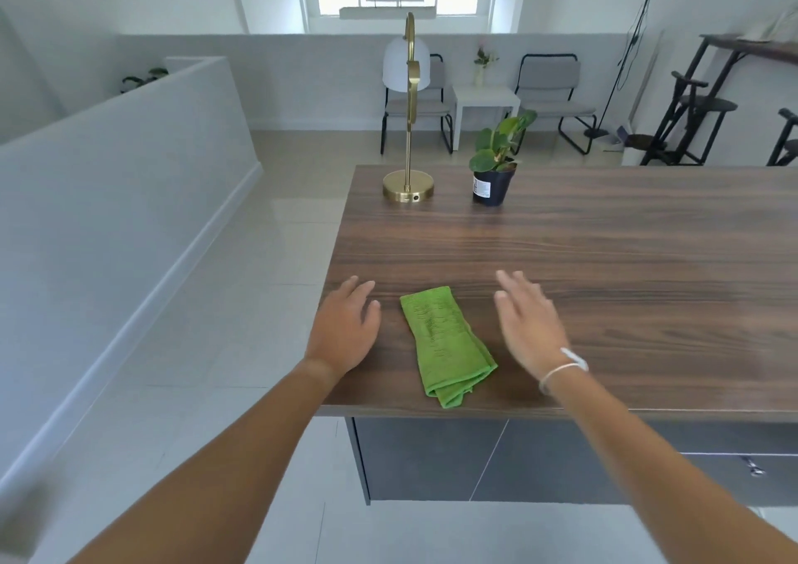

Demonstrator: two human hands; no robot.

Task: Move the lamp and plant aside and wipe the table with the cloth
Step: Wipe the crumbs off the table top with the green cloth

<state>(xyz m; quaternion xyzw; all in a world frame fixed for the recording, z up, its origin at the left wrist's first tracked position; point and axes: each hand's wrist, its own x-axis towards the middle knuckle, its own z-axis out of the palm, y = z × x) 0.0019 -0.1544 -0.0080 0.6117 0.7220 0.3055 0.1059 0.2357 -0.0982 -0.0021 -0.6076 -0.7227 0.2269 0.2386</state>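
From the head camera, a dark wood table (604, 261) fills the right half of the scene, its near-left corner closest to the viewer. A folded green cloth (447, 343) lies flat near the front edge, its long side angled away to the left. The left hand (345, 326) rests palm down at the table's left edge, just beside the cloth, fingers spread loosely and holding nothing. The right hand (529, 317) is on the other side of the cloth, fingers extended and empty; it is blurred, so whether it touches the wood or hovers just above is hard to say. A white band (570, 362) circles that wrist. At the far left corner stands a brass lamp (408, 140) with a white shade, upright on its round base. Just right of it sits a potted plant (496, 166) in a dark pot, apart from the lamp.
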